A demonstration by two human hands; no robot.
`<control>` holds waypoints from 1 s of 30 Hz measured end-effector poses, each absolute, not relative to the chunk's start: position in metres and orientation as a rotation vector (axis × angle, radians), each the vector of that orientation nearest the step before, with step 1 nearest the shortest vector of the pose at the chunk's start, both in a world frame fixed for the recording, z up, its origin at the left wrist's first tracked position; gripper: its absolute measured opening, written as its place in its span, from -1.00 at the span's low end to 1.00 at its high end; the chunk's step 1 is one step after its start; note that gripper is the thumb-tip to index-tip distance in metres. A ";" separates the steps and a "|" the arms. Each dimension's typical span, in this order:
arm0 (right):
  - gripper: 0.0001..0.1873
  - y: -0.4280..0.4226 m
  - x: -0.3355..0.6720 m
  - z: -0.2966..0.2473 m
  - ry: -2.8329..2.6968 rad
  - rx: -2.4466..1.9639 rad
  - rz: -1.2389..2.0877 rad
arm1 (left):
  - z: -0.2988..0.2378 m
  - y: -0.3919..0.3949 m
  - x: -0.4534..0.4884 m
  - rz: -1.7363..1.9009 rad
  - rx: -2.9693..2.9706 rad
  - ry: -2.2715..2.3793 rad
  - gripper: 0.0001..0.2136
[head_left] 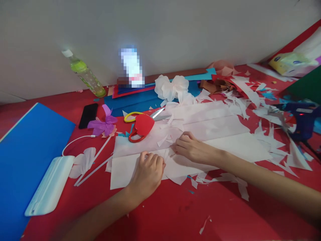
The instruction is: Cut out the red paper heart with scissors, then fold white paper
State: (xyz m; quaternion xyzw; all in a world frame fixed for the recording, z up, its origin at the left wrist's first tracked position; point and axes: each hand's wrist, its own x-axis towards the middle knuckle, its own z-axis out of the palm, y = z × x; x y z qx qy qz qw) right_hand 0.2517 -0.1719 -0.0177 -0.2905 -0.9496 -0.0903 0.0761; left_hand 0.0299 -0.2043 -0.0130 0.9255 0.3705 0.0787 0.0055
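Observation:
My left hand [149, 171] rests on a white paper sheet [122, 174] with its fingers curled together; the fingertips are hidden. Close by on the right, my right hand [189, 147] is closed too, its bent fingers low over the same white paper. Whatever lies between the fingers of either hand does not show. Just beyond them is a pair of scissors [140, 125] with a yellow and a red handle loop, partly covered by a red heart-shaped piece [144, 124]. White paper scraps [164, 140] lie between the scissors and my right hand.
At the left are a blue board [32, 144], a white power bank [51, 185], a black phone [88, 115] and a purple paper flower [104, 122]. A bottle [86, 75] and a lit screen [131, 67] lean at the wall. A blue glue gun [301, 117] stands right, among scraps.

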 end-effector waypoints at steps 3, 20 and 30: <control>-0.76 -0.171 0.253 -0.017 -2.879 -0.817 -0.408 | -0.013 -0.205 0.030 0.248 2.889 1.166 -0.82; -0.70 -0.166 0.252 -0.015 -2.894 -0.755 -0.321 | -0.016 -0.207 0.027 0.320 2.884 1.177 -0.83; -0.75 -0.159 0.252 -0.013 -2.979 -0.460 -0.560 | -0.023 -0.206 0.026 0.349 2.979 1.166 -0.84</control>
